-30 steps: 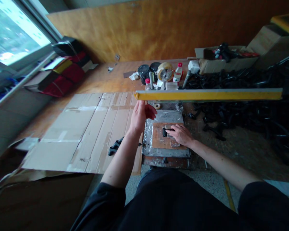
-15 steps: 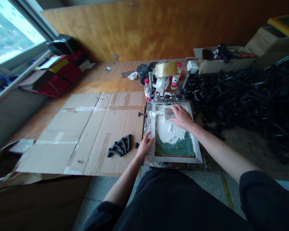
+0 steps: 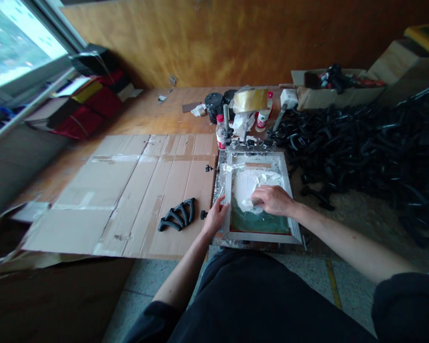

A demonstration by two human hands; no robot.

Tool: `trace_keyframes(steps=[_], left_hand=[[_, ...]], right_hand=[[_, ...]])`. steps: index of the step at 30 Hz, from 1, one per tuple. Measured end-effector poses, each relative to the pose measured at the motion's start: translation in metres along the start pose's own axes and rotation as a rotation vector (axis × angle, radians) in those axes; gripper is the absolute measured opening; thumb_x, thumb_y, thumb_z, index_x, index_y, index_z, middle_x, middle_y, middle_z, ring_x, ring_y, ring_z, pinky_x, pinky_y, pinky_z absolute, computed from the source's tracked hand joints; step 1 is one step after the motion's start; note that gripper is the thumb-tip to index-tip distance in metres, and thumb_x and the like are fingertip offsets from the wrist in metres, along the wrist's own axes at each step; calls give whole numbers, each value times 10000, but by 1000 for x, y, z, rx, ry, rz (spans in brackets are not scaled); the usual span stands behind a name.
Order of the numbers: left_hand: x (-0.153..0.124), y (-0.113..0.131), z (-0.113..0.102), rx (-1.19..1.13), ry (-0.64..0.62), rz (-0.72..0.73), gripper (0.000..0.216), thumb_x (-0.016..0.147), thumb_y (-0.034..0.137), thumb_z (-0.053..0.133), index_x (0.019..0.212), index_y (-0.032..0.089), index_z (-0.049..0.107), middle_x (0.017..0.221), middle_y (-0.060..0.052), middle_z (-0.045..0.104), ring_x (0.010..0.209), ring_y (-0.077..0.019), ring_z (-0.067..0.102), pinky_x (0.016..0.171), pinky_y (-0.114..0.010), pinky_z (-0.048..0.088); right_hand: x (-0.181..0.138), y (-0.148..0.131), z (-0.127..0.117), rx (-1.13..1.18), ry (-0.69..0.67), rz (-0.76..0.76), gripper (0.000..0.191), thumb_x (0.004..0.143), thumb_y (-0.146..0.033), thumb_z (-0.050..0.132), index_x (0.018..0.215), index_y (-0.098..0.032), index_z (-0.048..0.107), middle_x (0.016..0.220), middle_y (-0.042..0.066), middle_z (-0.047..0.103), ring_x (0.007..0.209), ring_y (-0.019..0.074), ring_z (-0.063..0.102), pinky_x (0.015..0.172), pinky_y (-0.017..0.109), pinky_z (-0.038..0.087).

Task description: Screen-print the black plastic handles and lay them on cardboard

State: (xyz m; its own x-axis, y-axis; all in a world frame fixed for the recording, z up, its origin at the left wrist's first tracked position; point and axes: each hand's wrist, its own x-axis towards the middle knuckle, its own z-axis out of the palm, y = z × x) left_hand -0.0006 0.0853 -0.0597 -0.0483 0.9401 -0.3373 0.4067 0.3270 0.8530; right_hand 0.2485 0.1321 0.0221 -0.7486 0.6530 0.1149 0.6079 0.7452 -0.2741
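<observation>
A silver printing frame (image 3: 292, 195) lies flat before me, its green mesh smeared with white ink (image 3: 245, 185). My right hand (image 3: 273, 200) is closed on a squeegee (image 3: 250, 204) and presses it onto the mesh near the middle. My left hand (image 3: 216, 217) grips the frame's left edge, fingers curled over it. Two black curved plastic parts (image 3: 178, 217) lie on the flattened cardboard (image 3: 128, 190) just left of the frame.
A big heap of black plastic parts (image 3: 361, 147) fills the right side. Behind the frame stand bottles (image 3: 220, 132), black pots (image 3: 213, 105) and a tape roll (image 3: 250, 99). A cardboard box (image 3: 329, 93) sits at the back right, red and black items (image 3: 89, 102) by the window.
The frame came down from raised to flat over the base. My left hand moved to its left edge. My right hand dragged the squeegee from the far end toward me.
</observation>
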Motion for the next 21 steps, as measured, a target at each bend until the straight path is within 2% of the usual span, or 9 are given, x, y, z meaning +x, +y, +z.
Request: trace_keyframes(steps=[3, 5, 7, 9, 11, 14, 16, 19, 21], left_hand=[[-1, -1, 0, -44, 1, 2, 559, 879, 497, 531, 1366, 222, 525, 770, 1, 624, 619, -122, 540, 545, -218, 378], [-1, -1, 0, -67, 4, -2, 566, 874, 506, 538, 1366, 225, 523, 753, 7, 614, 610, -117, 530, 532, -212, 371], [-2, 1, 0, -87, 8, -6, 565, 868, 498, 548, 1362, 224, 525, 752, 6, 612, 619, -115, 534, 534, -206, 375], [-3, 7, -3, -121, -13, -13, 581, 860, 490, 560, 1372, 219, 514, 725, 14, 601, 594, -108, 527, 521, -199, 375], [-7, 17, -8, -174, -52, -19, 638, 846, 493, 580, 1411, 220, 463, 670, 37, 570, 526, -94, 492, 483, -190, 357], [-17, 44, -21, -287, -75, -8, 715, 826, 539, 605, 1444, 237, 411, 619, 62, 541, 449, -78, 438, 429, -180, 315], [-23, 69, -31, -376, -44, 31, 639, 832, 602, 575, 1348, 228, 521, 594, 57, 525, 436, -76, 420, 415, -184, 300], [-25, 111, -42, -505, 16, 135, 553, 873, 673, 451, 1074, 199, 657, 604, 26, 536, 461, -83, 450, 427, -194, 328], [-18, 141, -49, -571, 57, 244, 542, 902, 664, 399, 1031, 204, 654, 733, -11, 617, 575, -105, 550, 489, -205, 409]], right_hand=[[-4, -7, 13, -63, 123, 18, 255, 830, -46, 540, 1006, -173, 674, 969, 66, 687, 903, 196, 584, 749, 297, 439], [-11, -12, 20, -63, 120, -38, 275, 834, -45, 535, 1037, -168, 673, 992, 72, 691, 908, 199, 593, 763, 304, 453], [-12, -13, 20, -21, 98, -32, 211, 846, -97, 574, 1005, -187, 681, 939, 48, 697, 878, 192, 610, 753, 295, 466], [1, -7, 12, 33, 120, 58, 164, 862, -193, 628, 1014, -219, 683, 924, 24, 703, 859, 183, 628, 746, 287, 477], [24, 7, -3, 67, 191, 185, 283, 863, -275, 668, 1145, -262, 653, 1018, 16, 710, 887, 182, 641, 766, 295, 490], [55, 39, -36, 75, 288, 353, 539, 832, -351, 716, 1342, -309, 546, 1118, 24, 698, 929, 197, 640, 812, 331, 493], [55, 66, -63, 96, 348, 470, 522, 858, -392, 681, 1349, -271, 551, 1043, 43, 707, 882, 187, 637, 808, 331, 482], [24, 104, -88, 157, 476, 722, 401, 980, -408, 465, 1248, -150, 615, 940, 93, 699, 814, 156, 618, 789, 317, 460], [-1, 116, -82, 177, 483, 850, 437, 1002, -409, 380, 1132, -93, 653, 912, 131, 691, 796, 165, 606, 775, 332, 457]])
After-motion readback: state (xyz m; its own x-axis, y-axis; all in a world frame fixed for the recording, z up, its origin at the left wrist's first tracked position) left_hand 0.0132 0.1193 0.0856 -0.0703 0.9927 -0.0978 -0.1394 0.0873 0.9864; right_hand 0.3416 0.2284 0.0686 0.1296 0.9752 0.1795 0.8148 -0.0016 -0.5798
